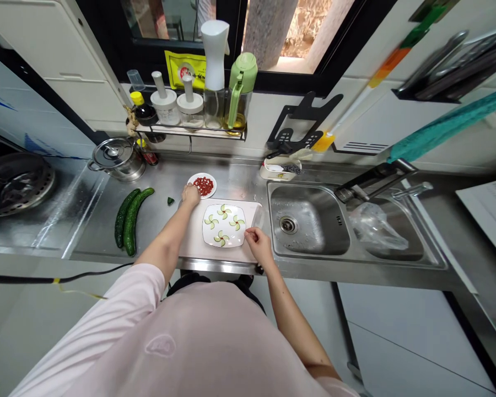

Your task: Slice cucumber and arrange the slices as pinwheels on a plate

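My left hand (pixel 190 195) is at the lower left edge of a small white plate (pixel 213 192) of red pieces (pixel 204 186), fingers closed; whether anything is in them is hidden. A square white plate (pixel 224 219) rests on a pale cutting board (pixel 194 241). Four-part clusters of thin green-edged slices (pixel 237 222) form pinwheels on it. My right hand (pixel 258 243) is beside that plate's right edge, with thumb and forefinger pinched together; anything between them is too small to make out.
Two cucumbers (pixel 133 220) and a small green piece (pixel 171 200) lie on the left counter. A lidded pot (pixel 119 160) stands behind them. The sink (pixel 310 220) is at right, with a plastic bag (pixel 376 227). Bottles line a wall rack (pixel 190 131).
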Available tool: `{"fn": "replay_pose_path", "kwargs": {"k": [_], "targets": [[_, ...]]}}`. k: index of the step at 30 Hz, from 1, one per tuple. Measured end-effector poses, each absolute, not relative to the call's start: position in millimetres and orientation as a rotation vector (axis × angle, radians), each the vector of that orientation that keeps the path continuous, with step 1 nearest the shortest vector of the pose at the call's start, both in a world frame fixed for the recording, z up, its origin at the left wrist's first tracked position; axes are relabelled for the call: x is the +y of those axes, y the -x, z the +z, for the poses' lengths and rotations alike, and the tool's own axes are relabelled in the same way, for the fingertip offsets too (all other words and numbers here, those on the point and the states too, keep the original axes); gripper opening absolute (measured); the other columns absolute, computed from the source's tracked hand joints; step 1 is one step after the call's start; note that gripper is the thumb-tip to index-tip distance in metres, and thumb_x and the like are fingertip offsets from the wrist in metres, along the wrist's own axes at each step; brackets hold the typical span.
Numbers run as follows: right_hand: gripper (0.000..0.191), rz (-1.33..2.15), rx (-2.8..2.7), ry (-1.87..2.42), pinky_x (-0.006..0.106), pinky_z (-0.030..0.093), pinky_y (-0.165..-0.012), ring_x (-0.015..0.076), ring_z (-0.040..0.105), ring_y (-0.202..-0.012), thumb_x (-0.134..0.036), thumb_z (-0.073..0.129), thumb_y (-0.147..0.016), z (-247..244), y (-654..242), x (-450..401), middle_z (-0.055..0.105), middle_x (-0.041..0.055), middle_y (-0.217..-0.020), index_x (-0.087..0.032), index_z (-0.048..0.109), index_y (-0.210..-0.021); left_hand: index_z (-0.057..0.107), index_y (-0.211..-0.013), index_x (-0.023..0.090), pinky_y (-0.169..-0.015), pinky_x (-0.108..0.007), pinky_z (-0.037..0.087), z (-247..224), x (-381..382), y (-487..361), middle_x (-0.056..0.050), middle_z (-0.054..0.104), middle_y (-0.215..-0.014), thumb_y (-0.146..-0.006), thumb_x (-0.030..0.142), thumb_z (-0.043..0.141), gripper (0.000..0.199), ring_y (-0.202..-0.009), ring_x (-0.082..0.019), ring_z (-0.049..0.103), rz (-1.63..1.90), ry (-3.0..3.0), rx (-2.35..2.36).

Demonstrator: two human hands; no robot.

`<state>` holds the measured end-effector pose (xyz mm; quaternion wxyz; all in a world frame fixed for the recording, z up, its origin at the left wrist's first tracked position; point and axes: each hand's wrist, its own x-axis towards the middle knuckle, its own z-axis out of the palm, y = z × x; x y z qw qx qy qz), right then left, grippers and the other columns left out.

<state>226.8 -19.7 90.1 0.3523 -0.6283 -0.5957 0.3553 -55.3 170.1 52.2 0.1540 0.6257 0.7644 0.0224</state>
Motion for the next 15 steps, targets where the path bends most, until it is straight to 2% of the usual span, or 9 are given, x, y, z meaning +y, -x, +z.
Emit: {"fn": "replay_pose_path", "kwargs": {"k": [9,15], "targets": [[0.029,0.917,-1.550,1.625,0.025,0.039,-0.059,0.0137,0.048,-0.058,-0.045,0.051,-0.080,91.3,-225.5,-17.4,0.052,-0.0018,-0.060,-0.019,0.062,-0.084,0.065,-0.101,0.014,-0.089,-0.036,0.040,56.8,167.3,58.6,-0.017,0.048,-0.121,-0.081,0.029,0.046,0.032,-0.112,-0.030,0.041,0.056,-1.780,2.206],[0.029,0.898,-1.572,1.624,0.025,0.039,-0.058,0.0138,0.048,-0.057,-0.045,0.050,-0.081,91.1,-226.5,-16.5,0.052,-0.0019,-0.059,-0.019,0.062,-0.081,0.064,-0.104,0.011,-0.090,-0.038,0.040,54.6,172.6,57.8,-0.019,0.049,-0.119,-0.076,0.027,0.053,0.034,-0.112,-0.032,0.041,0.107,-1.771,2.192]]}}
